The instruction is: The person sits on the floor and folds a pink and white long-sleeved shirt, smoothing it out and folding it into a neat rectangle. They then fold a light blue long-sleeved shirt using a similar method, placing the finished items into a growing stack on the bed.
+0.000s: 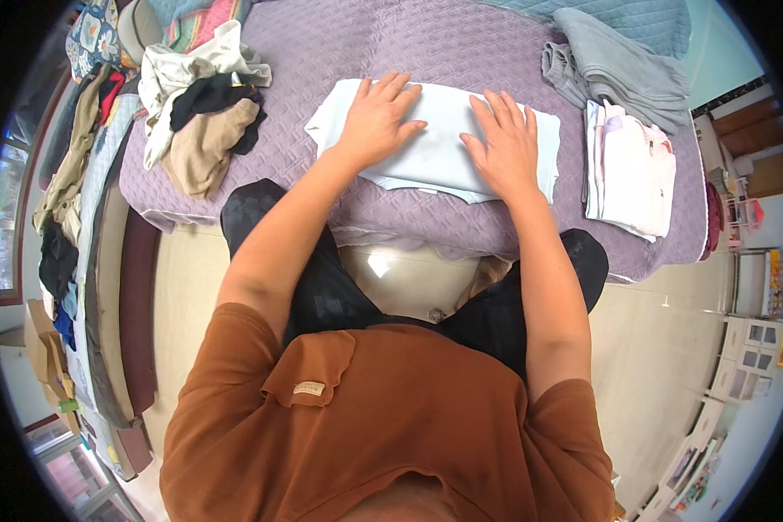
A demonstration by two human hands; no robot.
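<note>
A pale blue shirt (430, 153) lies folded into a wide rectangle on the purple quilted bedspread (300, 39), its neckline towards me. My left hand (382, 121) rests on its left part, palm down with fingers apart. Over the right part of the cloth spreads my right hand (504, 147), also palm down, thumb pointing inward. Neither hand grips anything. Short sleeve edges show at the shirt's left end. To the right of my right hand stands a stack of folded clothes (633, 173), mostly white and pale pink.
Grey folded trousers (633, 72) lie behind the stack. At the left is a loose heap with a white garment (156, 81), a black one (209, 101) and a beige one (212, 147). Further left, more clothes hang over a sofa-like seat (107, 261). Tiled floor (652, 326) shows around the bed.
</note>
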